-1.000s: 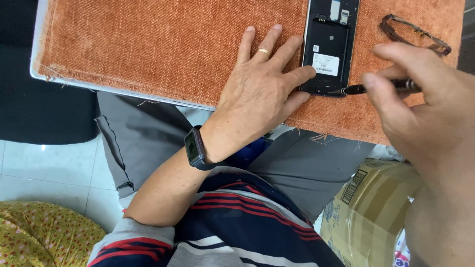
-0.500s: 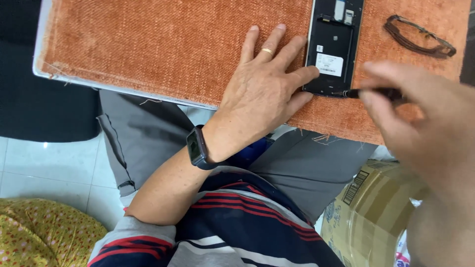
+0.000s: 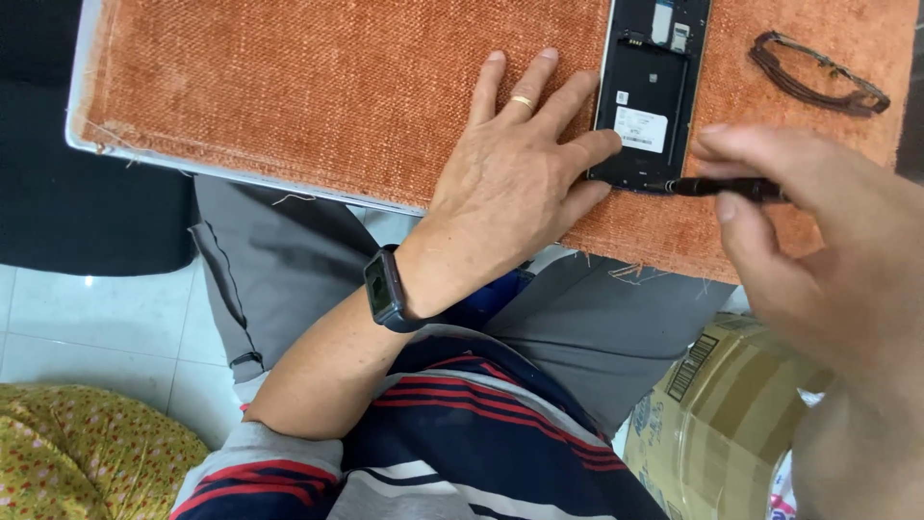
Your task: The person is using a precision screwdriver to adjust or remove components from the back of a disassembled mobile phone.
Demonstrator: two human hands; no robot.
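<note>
Lying flat on the orange mat [image 3: 318, 106], the left hand [image 3: 515, 178] has its fingers spread wide, holding nothing; forefinger and thumb press against the near left corner of the phone [image 3: 650, 91]. That phone rests open-backed on the mat, toward its far edge. Just right of the phone, the right hand [image 3: 818, 250] pinches a dark screwdriver [image 3: 722, 187], tip touching the phone's near edge. Farther right lies a dark strap [image 3: 818, 82].

White label [image 3: 641, 129] inside opened phone [image 3: 650, 96]; brown carton [image 3: 722, 414] below, right.
</note>
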